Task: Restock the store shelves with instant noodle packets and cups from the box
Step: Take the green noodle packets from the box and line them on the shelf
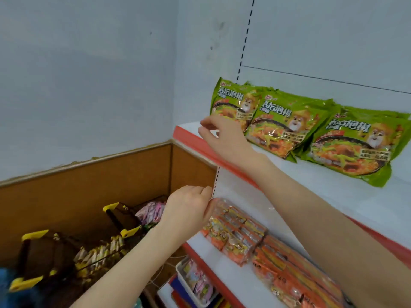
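Observation:
Three rows of green instant noodle packets [289, 127] lean upright on the white top shelf [333, 192]. My right hand [222, 138] hovers at that shelf's left front corner, just in front of the leftmost green packet [231, 101]; its fingers are loosely curled with nothing visible in them. On the middle shelf [235, 274] lie orange noodle multi-packs [242, 236] in clear wrap. My left hand [189, 210] grips the left end of the nearest orange pack, fingers curled round its edge.
Dark wire baskets with yellow clips [66, 252] hold snack packets at the lower left, by the brown wall panel [89, 185]. A white tray [195, 285] of pink packets sits on the lower shelf. The shelves have red front strips [195, 143].

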A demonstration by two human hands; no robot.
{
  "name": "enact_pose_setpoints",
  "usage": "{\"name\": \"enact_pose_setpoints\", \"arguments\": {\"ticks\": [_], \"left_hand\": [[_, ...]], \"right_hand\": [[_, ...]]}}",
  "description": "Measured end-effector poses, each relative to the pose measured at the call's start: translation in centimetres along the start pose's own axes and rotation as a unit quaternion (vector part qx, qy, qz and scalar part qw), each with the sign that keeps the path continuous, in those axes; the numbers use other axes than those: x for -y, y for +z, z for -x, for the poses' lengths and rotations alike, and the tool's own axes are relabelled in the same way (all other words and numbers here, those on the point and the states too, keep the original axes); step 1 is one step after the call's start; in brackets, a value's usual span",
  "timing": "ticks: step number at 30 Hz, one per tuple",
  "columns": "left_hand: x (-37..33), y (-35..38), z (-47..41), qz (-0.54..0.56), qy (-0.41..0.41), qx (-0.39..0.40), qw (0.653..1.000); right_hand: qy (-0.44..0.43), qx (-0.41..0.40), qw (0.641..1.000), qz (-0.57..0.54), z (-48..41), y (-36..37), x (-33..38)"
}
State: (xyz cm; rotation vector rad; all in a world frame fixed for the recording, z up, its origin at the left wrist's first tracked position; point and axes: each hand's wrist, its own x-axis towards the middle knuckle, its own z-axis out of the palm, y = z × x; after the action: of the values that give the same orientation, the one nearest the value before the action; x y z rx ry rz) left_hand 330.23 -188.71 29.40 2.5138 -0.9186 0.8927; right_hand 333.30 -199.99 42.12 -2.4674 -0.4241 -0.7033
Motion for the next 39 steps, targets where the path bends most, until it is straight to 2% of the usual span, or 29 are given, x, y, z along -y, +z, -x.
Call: {"name": "enact_pose_setpoints", "arguments": {"ticks": [5, 10, 17, 22, 28, 32, 39], "left_hand": [[3.6, 0.8, 7.3, -0.074, -0.101, 0.088, 0.988], [6.2, 1.9, 14.4, -0.125, -0.222, 0.139, 0.957], [6.6, 5.4, 26.5, -0.144, -0.404, 0.233, 0.873], [5.4, 8.6, 33.6, -0.083, -0.517, 0.304, 0.796], [5.5, 13.3, 39.2, -0.059, -0.556, 0.406, 0.722], [6.2, 18.8, 44.4, -0.037, -0.550, 0.451, 0.702], [8.5, 31.5, 55.0, 0.014, -0.564, 0.480, 0.672]], "right_hand": [[-0.007, 0.128, 0.991, -0.042, 1.0, 9.7, 0.8], [-0.003, 0.256, 0.962, -0.093, 3.3, 19.0, 0.4], [0.005, 0.404, 0.909, -0.108, 10.1, 30.4, -1.3], [0.037, 0.493, 0.865, -0.089, 15.8, 36.6, -3.7], [0.069, 0.555, 0.828, -0.036, 23.6, 43.9, -7.9], [0.095, 0.599, 0.795, -0.015, 30.4, 48.8, -11.3], [0.071, 0.663, 0.745, 0.017, 43.6, 57.9, -18.0]]}}
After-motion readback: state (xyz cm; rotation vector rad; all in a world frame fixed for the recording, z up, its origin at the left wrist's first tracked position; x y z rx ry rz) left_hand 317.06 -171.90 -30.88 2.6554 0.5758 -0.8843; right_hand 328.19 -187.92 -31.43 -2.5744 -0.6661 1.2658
